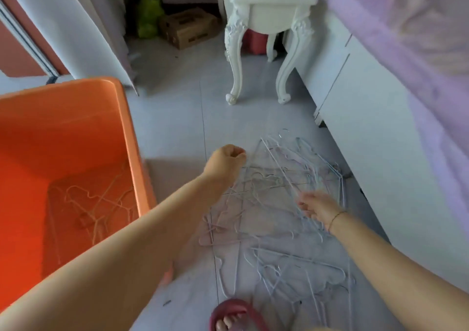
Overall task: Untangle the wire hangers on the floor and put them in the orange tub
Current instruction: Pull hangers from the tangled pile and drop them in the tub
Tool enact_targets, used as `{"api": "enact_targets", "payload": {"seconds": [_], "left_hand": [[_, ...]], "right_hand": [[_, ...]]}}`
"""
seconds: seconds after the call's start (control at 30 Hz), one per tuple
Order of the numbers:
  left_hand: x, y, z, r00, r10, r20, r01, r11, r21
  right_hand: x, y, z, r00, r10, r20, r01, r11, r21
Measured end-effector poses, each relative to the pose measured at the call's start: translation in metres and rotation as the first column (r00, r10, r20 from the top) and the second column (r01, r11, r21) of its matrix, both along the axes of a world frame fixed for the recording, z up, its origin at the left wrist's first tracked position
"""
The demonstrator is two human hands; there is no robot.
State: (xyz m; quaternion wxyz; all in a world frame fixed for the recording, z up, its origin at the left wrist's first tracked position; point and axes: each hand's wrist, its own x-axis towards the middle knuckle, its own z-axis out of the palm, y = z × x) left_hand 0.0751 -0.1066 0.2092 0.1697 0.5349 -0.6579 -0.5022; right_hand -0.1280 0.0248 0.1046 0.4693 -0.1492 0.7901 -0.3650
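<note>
A tangled heap of thin pale wire hangers lies on the grey tiled floor, right of centre. My left hand is closed in a fist at the heap's far left edge, gripping a hanger wire that lifts from the pile. My right hand reaches into the heap's right side, fingers curled among the wires; whether it grips one is unclear. The orange tub stands at the left, and several hangers lie on its bottom.
A white carved side table stands behind the heap. White cabinets and a purple bedcover run along the right. A cardboard box and a green bag sit in the far corner. My foot in a red slipper is at the bottom.
</note>
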Motion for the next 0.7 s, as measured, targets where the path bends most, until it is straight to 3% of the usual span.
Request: {"api": "enact_targets", "payload": {"seconds": [0.13,0.27,0.37,0.43,0.6,0.7], "left_hand": [[-0.029,0.008,-0.084,0.974,0.043,0.223,-0.055,0.997,0.047],[-0.023,-0.002,-0.153,0.865,0.21,0.456,-0.213,0.976,-0.044],[-0.01,-0.02,-0.18,0.801,0.212,0.56,-0.169,0.977,-0.129],[-0.003,-0.034,-0.188,0.789,0.12,0.603,-0.097,0.993,-0.071],[-0.002,-0.057,-0.195,0.855,0.013,0.518,-0.175,0.948,0.266],[-0.011,-0.044,-0.192,0.97,0.055,0.237,-0.166,0.862,0.479]], "right_hand": [[-0.008,0.005,-0.053,0.968,0.129,-0.215,-0.105,0.987,0.12],[0.013,-0.005,-0.091,0.899,0.359,-0.25,-0.318,0.929,0.19],[0.03,-0.007,-0.116,0.763,0.53,-0.371,-0.443,0.846,0.296],[0.038,-0.006,-0.125,0.655,0.584,-0.48,-0.437,0.811,0.39],[0.035,-0.008,-0.12,0.659,0.369,-0.655,-0.264,0.929,0.258],[0.031,-0.007,-0.107,0.638,0.377,-0.672,-0.273,0.926,0.261]]}}
